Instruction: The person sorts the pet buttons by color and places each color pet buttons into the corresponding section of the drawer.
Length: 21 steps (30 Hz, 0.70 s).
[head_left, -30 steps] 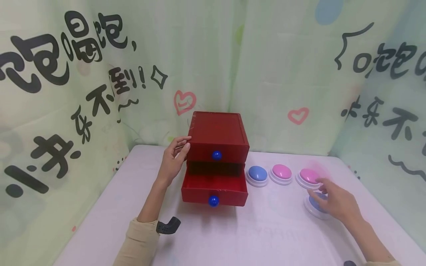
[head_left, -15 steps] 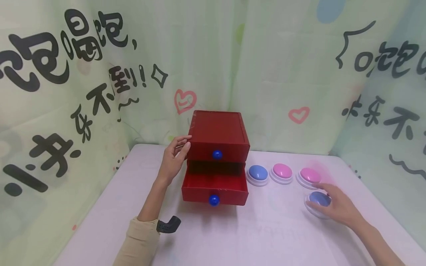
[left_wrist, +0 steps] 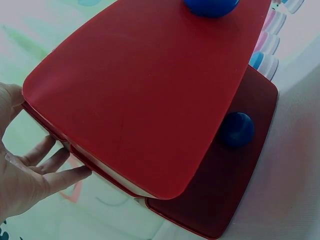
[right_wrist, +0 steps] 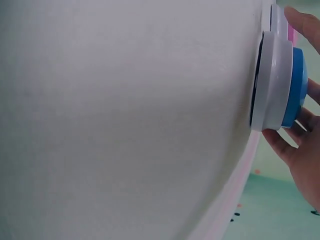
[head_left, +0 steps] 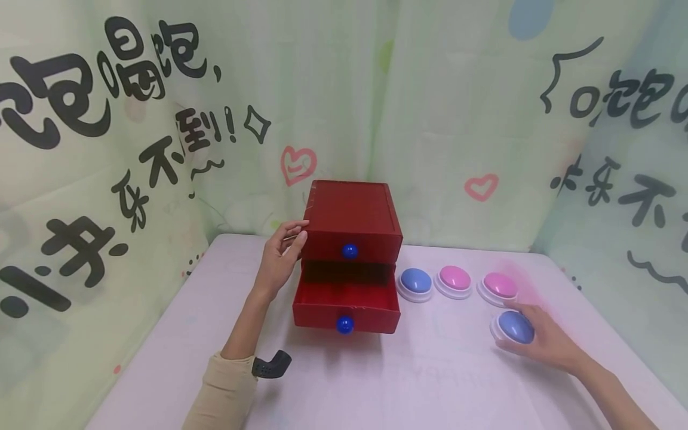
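Observation:
A red two-drawer cabinet [head_left: 352,206] with blue round knobs stands at the back middle of the table. Its lower drawer [head_left: 317,316] is pulled out, and no item shows inside it; the upper drawer is closed. My left hand [head_left: 279,257] rests its fingertips against the cabinet's left side, fingers loosely extended, as the left wrist view also shows. At the right, my right hand [head_left: 553,340] holds a blue push button [head_left: 516,326] by its white base, thumb at the near edge and fingers at the far edge. Whether the base is lifted off the table, I cannot tell.
Right of the cabinet, another blue push button [head_left: 416,280], a pink one [head_left: 454,278] and a second pink one [head_left: 500,285] sit in a row. The white table [head_left: 419,382] extends in front. Printed curtains [head_left: 430,119] enclose the back and sides.
My right hand has moved down from near the right pink button and closed around the front blue button's base. My left hand and the cabinet have stayed put.

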{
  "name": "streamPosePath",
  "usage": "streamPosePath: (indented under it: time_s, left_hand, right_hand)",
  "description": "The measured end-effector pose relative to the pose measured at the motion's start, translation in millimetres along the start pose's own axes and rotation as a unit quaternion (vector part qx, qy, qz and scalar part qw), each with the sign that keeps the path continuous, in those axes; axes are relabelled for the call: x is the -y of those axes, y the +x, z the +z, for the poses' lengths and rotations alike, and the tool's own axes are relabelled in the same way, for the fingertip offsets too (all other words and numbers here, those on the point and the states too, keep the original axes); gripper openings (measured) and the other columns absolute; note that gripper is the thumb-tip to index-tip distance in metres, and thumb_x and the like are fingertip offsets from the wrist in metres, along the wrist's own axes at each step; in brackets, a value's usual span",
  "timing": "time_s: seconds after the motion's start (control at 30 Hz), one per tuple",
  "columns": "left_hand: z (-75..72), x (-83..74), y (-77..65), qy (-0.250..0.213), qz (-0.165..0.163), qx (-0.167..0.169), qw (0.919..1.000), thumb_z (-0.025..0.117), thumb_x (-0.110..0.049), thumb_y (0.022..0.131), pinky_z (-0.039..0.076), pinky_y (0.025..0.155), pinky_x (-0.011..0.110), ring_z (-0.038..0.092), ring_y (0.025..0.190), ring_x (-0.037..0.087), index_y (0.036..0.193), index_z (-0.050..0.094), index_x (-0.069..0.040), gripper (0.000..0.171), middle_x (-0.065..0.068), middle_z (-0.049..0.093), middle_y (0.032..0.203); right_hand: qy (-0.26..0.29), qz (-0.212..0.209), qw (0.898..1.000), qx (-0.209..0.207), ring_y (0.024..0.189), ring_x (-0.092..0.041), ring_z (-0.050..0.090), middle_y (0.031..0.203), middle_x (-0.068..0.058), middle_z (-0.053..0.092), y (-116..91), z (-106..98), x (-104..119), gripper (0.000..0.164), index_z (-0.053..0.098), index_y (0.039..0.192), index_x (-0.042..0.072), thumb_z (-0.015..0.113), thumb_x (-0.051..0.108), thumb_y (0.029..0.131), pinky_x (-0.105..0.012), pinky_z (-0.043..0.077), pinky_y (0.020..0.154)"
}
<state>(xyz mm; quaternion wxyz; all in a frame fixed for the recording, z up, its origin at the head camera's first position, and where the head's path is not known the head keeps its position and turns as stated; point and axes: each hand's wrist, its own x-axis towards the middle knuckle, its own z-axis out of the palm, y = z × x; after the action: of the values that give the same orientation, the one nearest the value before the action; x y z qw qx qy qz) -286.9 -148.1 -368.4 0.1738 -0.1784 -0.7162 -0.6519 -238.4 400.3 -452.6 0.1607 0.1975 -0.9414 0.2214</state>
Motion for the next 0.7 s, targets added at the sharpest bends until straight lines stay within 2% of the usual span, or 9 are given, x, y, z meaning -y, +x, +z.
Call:
streamPosePath:
  time_s: [0.13,0.37,0.57,0.7]
  left_hand:
    - [0.3,0.2,-0.1,0.000,0.001,0.001,1.0000,0.059,-0.024,0.104,0.057,0.096,0.047,0.060,0.123,0.030,0.141,0.057,-0.016,0.037,0.012,0.056,0.137]
    - [0.0,-1.2,-0.9,0.003,-0.001,-0.003,1.0000,0.059,-0.024,0.104,0.057,0.095,0.047,0.060,0.123,0.030,0.140,0.057,-0.016,0.037,0.012,0.057,0.137]
    - [0.3,-1.7,-1.4,-0.001,-0.006,-0.004,1.0000,0.058,-0.023,0.105,0.057,0.096,0.048,0.060,0.123,0.030,0.140,0.058,-0.016,0.036,0.013,0.057,0.136]
    - [0.7,-1.6,-1.3,0.000,-0.005,-0.005,1.0000,0.058,-0.023,0.105,0.057,0.096,0.048,0.060,0.123,0.030,0.140,0.058,-0.016,0.036,0.013,0.057,0.136]
  right_hand:
    - [-0.010,-0.004,1.000,0.004,0.106,-0.019,0.049,0.122,-0.023,0.061,-1.5,2.6,-3.8,0.083,0.056,0.135,-0.002,0.095,0.028,0.067,-0.021,0.038,0.084]
    - [-0.036,-0.002,0.999,0.026,0.101,-0.031,0.056,0.118,-0.022,0.063,-2.0,3.3,-3.5,0.079,0.054,0.133,-0.005,0.092,0.028,0.073,-0.033,0.048,0.079]
    - [-0.042,0.000,0.999,0.024,0.100,-0.028,0.056,0.118,-0.020,0.063,-3.4,4.0,-2.9,0.079,0.054,0.134,-0.005,0.092,0.028,0.073,-0.032,0.048,0.079]
    - [-0.033,0.016,0.999,0.031,0.102,-0.032,0.057,0.121,-0.022,0.062,-4.0,4.1,-3.6,0.081,0.054,0.135,-0.005,0.092,0.030,0.073,-0.032,0.048,0.079]
